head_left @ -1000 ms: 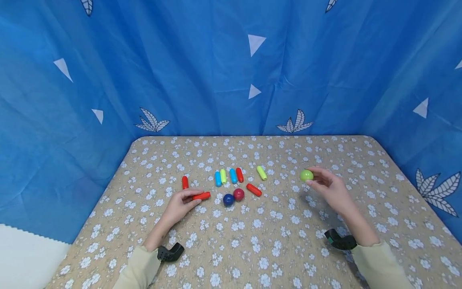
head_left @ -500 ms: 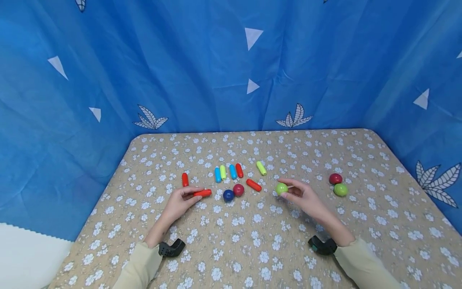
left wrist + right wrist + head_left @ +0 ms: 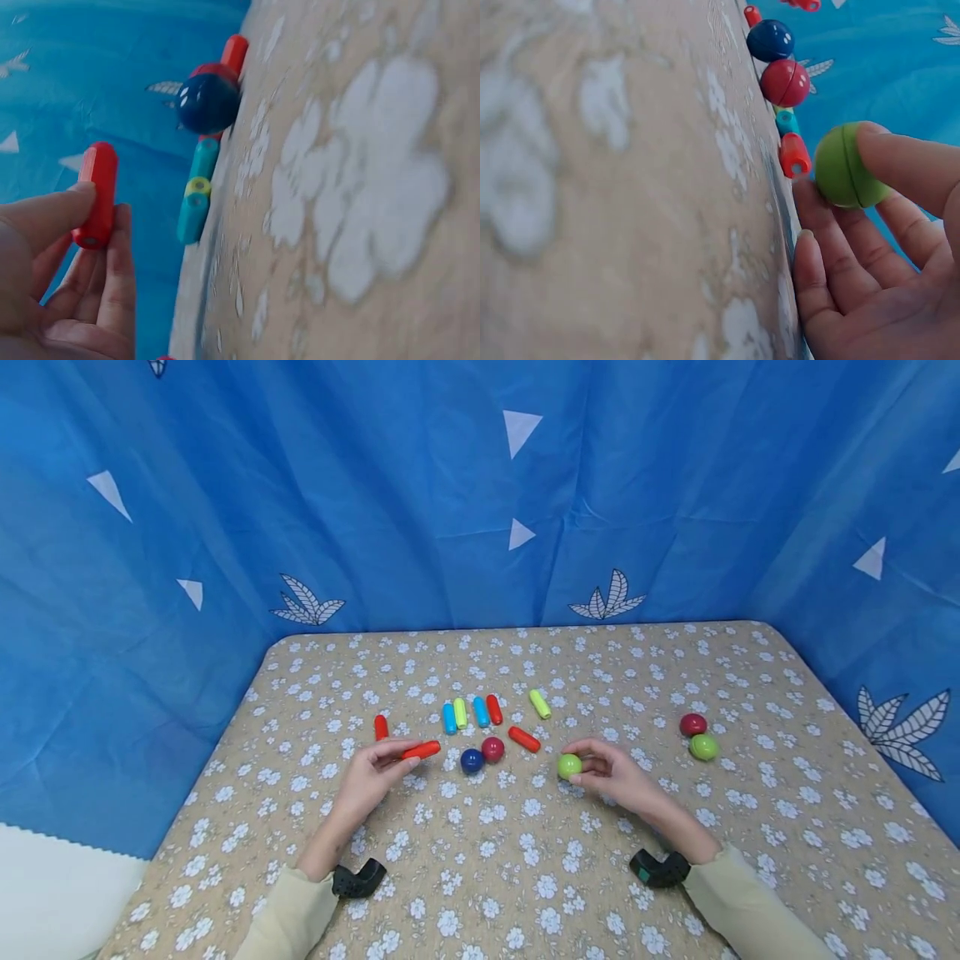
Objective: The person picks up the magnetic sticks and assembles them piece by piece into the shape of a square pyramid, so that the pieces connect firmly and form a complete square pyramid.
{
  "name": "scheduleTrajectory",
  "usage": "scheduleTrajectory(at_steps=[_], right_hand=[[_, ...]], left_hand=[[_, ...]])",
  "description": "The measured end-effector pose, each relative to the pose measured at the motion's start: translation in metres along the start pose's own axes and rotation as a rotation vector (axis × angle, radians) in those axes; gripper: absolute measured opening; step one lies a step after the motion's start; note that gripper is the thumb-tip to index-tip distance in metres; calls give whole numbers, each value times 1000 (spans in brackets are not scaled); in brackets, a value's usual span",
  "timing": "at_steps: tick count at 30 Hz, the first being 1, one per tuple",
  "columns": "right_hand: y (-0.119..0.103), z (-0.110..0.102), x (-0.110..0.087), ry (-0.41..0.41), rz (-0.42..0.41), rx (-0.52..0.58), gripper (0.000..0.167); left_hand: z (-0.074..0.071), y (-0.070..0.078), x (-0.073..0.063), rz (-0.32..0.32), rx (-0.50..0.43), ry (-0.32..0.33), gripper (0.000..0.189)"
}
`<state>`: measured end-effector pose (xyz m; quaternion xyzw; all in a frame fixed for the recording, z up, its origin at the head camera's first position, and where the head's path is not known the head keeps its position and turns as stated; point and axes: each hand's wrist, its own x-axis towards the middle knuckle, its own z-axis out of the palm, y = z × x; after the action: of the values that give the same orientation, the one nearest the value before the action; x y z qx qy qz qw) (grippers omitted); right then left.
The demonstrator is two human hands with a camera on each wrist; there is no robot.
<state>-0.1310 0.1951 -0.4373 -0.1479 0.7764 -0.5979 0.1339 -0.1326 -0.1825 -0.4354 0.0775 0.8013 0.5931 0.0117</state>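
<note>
My left hand (image 3: 367,781) pinches a red rod (image 3: 422,750) between thumb and fingers; in the left wrist view the same rod (image 3: 100,191) is raised off the table. Between the thumb and fingertips of my right hand (image 3: 618,783) is a glossy green ball (image 3: 569,766), whose seam shows in the right wrist view. A dark blue ball (image 3: 472,761) and a crimson ball (image 3: 492,749) sit side by side between the hands. Another red rod (image 3: 523,738) lies slanted near the green ball. Just beyond the left fingers is a further red rod (image 3: 381,727).
Behind the two balls stands a row of blue, lime and red rods (image 3: 481,712). A single lime rod (image 3: 540,704) lies to their right. Farther right, a crimson ball (image 3: 693,723) and a green ball (image 3: 704,747) touch. Blue curtain (image 3: 480,568) borders the flowered tabletop (image 3: 487,877).
My right hand has carried the green ball leftward and nearer, uncovering the crimson and green balls at the right. My left hand keeps its red rod, now tilted slightly upward.
</note>
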Motion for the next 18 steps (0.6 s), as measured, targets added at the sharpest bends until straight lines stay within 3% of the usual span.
scheduleTrajectory(at_steps=[6,11,14,18], right_hand=[[5,7,1,-10,-34,-158,37],[7,9,1,-9,-59,-247,37],[7,10,2,-20,-74,-269,37],[8,10,3,-41,-75,-267,37]], left_hand=[[27,18,-8,55,-29,-100,28],[52,51,-20,59,-2,-207,25],[65,52,-20,70,12,-239,25],[82,35,-10,89,3,-273,24]])
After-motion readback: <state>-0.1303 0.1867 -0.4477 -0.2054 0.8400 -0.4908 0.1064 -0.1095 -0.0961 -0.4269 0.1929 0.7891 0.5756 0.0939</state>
